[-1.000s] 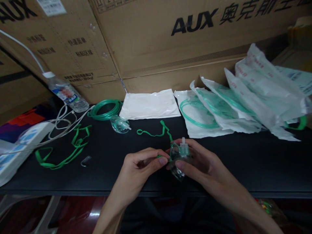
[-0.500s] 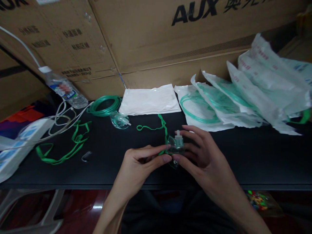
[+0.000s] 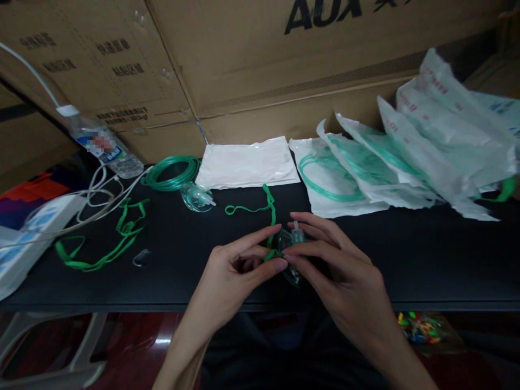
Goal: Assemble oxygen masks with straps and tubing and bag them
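Observation:
A clear green-tinted oxygen mask (image 3: 287,241) is between my two hands, just above the table's front half, its white connector pointing up. My left hand (image 3: 239,265) grips a green elastic strap (image 3: 273,216) at the mask's left edge, thumb against it and index finger reaching along the side. The strap's far part trails away over the table to a small loop. With thumb and index finger, my right hand (image 3: 345,265) pinches the mask's edge close to the left thumb; its other fingers curve around the connector side. The fingers partly hide the mask.
At the back lie coiled green tubing (image 3: 170,173), another mask (image 3: 197,196), a white packet (image 3: 247,165) and several bagged sets (image 3: 337,176). To the left are a loose green strap (image 3: 97,264), a small clear piece (image 3: 141,258), a bottle (image 3: 108,146) and a power strip (image 3: 44,238).
My right index finger has come down to join the thumb at the mask's edge. My left index finger has lifted, and the mask has tilted slightly. The view has shifted a little.

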`<state>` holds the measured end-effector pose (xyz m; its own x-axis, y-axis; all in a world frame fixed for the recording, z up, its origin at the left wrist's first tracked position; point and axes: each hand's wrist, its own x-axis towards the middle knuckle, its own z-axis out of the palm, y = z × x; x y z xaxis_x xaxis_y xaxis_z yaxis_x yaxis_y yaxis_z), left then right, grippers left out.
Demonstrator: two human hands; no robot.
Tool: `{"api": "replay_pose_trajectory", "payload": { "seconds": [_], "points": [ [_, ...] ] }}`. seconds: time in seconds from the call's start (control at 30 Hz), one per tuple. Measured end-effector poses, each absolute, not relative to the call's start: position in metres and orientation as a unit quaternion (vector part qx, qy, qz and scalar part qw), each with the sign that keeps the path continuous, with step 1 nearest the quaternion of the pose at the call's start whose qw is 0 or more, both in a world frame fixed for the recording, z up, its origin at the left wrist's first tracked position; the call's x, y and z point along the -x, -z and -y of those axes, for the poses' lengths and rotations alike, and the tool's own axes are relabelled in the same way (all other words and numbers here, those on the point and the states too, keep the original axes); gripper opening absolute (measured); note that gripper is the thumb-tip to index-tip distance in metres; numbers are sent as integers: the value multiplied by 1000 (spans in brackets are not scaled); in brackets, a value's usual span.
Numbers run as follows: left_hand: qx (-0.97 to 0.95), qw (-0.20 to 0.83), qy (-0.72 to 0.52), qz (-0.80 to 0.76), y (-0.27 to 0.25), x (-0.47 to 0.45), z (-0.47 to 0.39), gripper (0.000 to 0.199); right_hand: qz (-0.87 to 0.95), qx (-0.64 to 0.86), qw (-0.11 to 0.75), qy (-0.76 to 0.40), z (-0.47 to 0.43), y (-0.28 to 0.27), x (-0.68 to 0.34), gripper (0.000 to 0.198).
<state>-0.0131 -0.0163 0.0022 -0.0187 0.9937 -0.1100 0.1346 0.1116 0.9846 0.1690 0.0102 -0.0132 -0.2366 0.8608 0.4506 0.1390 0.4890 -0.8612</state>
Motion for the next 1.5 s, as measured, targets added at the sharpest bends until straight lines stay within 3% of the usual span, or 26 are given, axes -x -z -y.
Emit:
{"api": "replay_pose_trajectory", "payload": {
  "seconds": [0.2, 0.6, 1.0, 1.3, 1.4, 1.5],
  "points": [
    [-628, 376, -384, -563, -2, 11, 22, 35, 711, 352, 486, -367, -10, 13, -170, 17],
    [-648, 302, -388, -581, -4, 9, 22, 22, 718, 362, 452, -387, -8, 16, -173, 18],
    [-620, 315, -395, -601, -5, 12, 22, 17, 584, 404, 528, -465, -7, 13, -172, 11],
    [-625, 337, -395, -583, -2, 13, 22, 19, 600, 380, 481, -515, -9, 8, -174, 4],
    [-622, 360, -407, -564, -1, 12, 23, 22, 588, 383, 465, -540, -11, 4, -173, 24],
    [-608, 394, -422, -545, -1, 12, 24, 30, 592, 406, 446, -535, -13, 2, -172, 29]
  ]
}}
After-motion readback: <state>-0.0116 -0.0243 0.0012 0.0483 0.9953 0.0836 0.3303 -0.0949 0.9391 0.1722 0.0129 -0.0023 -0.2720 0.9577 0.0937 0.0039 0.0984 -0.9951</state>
